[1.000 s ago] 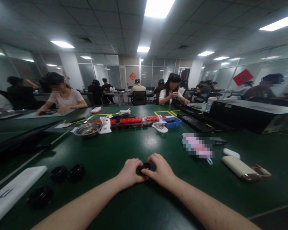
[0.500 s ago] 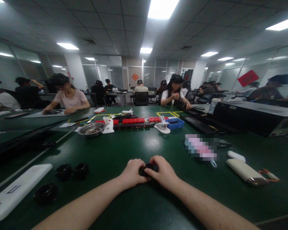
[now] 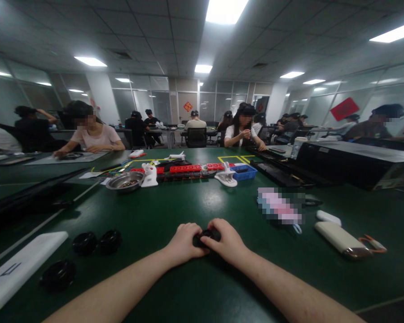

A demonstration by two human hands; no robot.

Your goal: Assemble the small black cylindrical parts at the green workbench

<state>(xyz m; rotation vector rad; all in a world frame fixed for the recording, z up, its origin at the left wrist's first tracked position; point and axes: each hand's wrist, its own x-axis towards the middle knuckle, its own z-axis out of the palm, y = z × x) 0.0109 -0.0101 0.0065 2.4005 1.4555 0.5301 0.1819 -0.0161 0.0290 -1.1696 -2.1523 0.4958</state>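
Between my two hands is a small black round part (image 3: 206,235), mostly covered by fingers. My left hand (image 3: 184,241) grips it from the left, fingers curled over the far side and thumb along the near side. My right hand (image 3: 228,238) holds its right side, with the thumb laid across the front. Both hands rest low over the green table (image 3: 195,287). Off to the left lie three glossy black ring-shaped parts, one nearest me (image 3: 58,274) and two behind it, a left one (image 3: 84,242) and a right one (image 3: 110,241).
A white slab-like case (image 3: 23,269) lies far left. Ahead stand a metal bowl (image 3: 111,185) of small parts, white clips (image 3: 226,175), red strips (image 3: 185,168) and a blue tray (image 3: 245,172). A beige power bank (image 3: 340,237) lies right. Co-workers sit across the table.
The view has turned slightly, so most things sit a little further left. My hands keep the same hold on the black part.
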